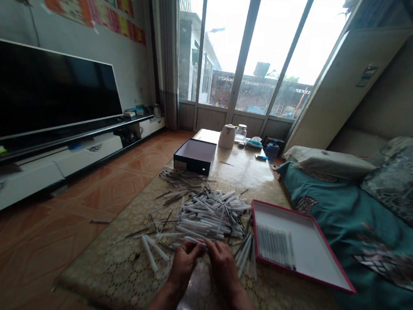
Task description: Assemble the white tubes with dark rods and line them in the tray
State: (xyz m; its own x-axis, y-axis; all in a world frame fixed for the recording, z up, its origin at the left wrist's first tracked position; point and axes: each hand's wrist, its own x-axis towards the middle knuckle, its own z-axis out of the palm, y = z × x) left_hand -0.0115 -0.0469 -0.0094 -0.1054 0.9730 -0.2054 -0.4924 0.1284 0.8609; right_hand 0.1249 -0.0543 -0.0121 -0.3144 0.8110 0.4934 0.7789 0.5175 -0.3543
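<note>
Near the front of the table, my left hand [184, 260] and my right hand [222, 260] meet with their fingers pinched together. Between them runs a slim white pen barrel [191, 240], partly hidden by the fingers. Just beyond lies a heap of white pen barrels [208, 211], with thin dark pen refills [173, 198] scattered along its left side. A few loose barrels [150, 253] rest left of my left hand. Right of my right hand, a shallow red-edged box lid [319, 249] holds a row of pens [276, 244] laid side by side.
A dark open box [193, 166] stands behind the heap on the patterned table [115, 268]. Further back are a pale kettle [227, 136], a glass jar [241, 132] and a tissue pack [254, 142]. A sofa [319, 195] borders the right; a television [52, 91] is left.
</note>
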